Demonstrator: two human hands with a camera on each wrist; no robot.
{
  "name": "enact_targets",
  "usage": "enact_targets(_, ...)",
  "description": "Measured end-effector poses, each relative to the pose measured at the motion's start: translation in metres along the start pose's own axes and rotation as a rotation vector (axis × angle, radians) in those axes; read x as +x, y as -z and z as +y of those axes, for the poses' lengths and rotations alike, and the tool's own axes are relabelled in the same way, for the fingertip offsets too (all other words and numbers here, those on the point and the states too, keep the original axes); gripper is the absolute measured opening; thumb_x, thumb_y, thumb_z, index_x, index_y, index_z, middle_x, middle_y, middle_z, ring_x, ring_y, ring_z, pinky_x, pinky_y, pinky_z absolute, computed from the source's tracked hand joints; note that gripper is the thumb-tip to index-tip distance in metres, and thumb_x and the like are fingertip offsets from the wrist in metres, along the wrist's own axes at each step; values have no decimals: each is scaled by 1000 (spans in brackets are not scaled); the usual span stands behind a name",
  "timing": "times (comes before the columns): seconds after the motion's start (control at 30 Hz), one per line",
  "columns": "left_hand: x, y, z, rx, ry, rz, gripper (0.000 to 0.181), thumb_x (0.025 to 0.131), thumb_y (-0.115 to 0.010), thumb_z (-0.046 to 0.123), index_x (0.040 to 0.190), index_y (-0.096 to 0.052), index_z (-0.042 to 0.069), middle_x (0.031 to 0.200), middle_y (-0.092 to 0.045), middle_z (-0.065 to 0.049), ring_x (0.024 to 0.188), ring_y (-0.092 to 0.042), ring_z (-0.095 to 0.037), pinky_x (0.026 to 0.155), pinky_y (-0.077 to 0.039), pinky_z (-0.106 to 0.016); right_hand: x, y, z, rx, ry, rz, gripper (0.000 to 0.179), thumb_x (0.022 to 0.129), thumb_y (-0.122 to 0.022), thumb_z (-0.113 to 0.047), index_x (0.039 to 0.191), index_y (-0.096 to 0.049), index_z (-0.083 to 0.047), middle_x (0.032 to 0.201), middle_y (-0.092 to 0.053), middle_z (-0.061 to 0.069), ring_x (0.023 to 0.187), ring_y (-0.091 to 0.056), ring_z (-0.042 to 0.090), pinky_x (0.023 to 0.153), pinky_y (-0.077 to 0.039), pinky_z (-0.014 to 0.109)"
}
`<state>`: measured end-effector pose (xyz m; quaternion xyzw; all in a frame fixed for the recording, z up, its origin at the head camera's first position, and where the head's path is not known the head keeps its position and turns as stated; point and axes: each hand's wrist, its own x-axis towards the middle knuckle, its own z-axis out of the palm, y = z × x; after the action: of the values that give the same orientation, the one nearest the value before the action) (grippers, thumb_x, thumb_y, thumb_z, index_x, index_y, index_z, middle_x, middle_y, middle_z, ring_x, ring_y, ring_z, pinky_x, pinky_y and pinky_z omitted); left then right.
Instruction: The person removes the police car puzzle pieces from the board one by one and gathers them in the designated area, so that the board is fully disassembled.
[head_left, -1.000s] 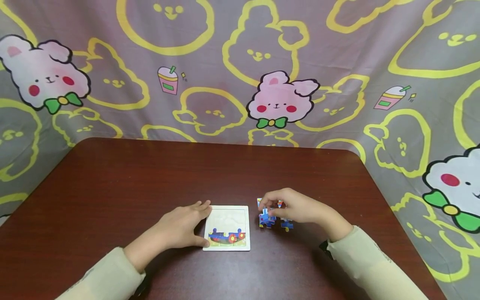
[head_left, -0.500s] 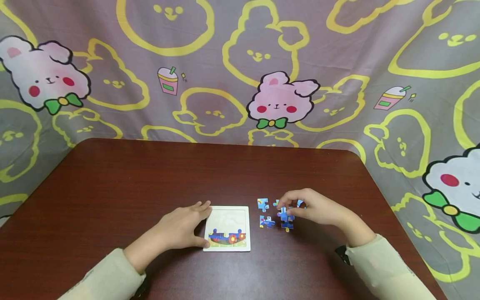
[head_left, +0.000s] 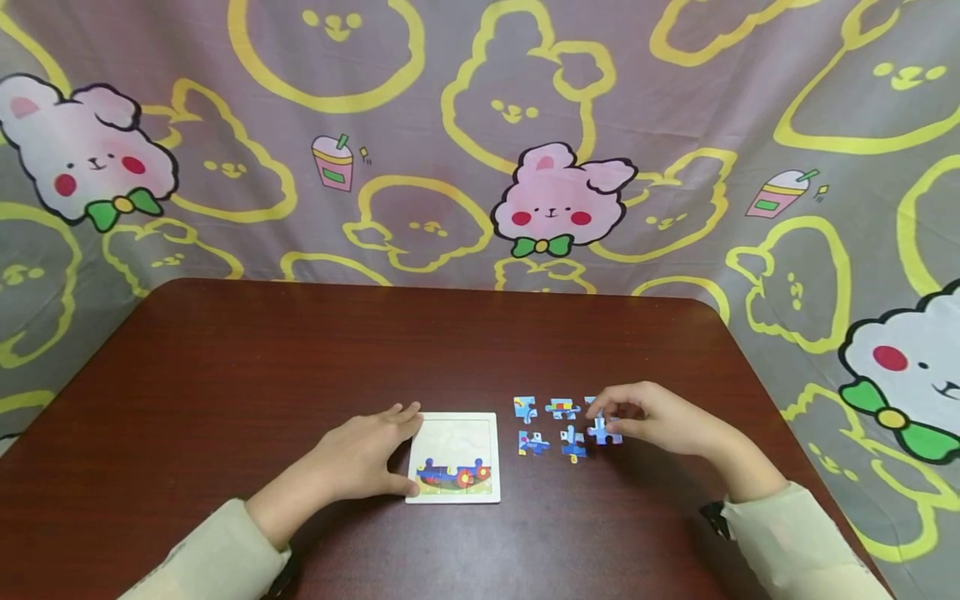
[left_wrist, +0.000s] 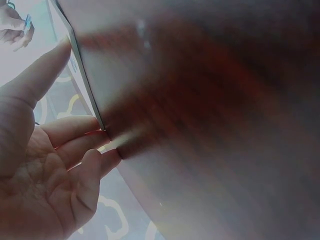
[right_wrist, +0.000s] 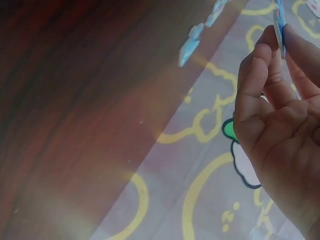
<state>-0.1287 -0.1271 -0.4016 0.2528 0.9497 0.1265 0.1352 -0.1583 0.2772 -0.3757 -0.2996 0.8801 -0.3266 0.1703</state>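
A square wooden puzzle tray (head_left: pixel 453 438) lies on the table, its lower part filled with joined picture pieces (head_left: pixel 453 478) in blue, red and yellow. My left hand (head_left: pixel 363 454) rests at its left side, thumb by the near corner and fingers by the far corner. In the left wrist view the thumb and fingers touch the tray's edge (left_wrist: pixel 86 82). My right hand (head_left: pixel 667 421) pinches a blue jigsaw piece (head_left: pixel 602 432) between thumb and fingers; the right wrist view shows this piece (right_wrist: pixel 278 32) edge-on. The hand partly hides another piece (head_left: pixel 591 404) behind it.
Several loose jigsaw pieces lie right of the tray, among them a light-blue one (head_left: pixel 525 408), one with red and yellow (head_left: pixel 562 408), and two nearer ones, left (head_left: pixel 532 442) and right (head_left: pixel 573 443). A patterned curtain (head_left: pixel 420 125) hangs behind the brown table (head_left: pixel 300 342).
My right hand has moved right across the loose pieces with the pinched jigsaw piece, uncovering those it had hidden. My left hand and the tray have stayed in place.
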Motion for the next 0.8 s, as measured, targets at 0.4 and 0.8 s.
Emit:
enact_targets(0.4,0,-1,1,2,-2,8,89,74,-83,50,144,-52,3,155,-43,-13,143,-43,-33,105,-45,-55,-3,-6,17,-8,-25,-30,11,93,-66,-6,103,-67,-11,84,-66,-6,76,-57,2,68,-49,23)
enact_targets(0.8,-1,-1,0,1,3,3,90,75,-82,51,145,-51,5,156,-42,-12,144,-42,-33,105,-45,-56,-4,-7,25,-17,-81,-51,11,93,-66,-5,102,-66,-10,81,-63,-5,71,-55,3,64,-48,23)
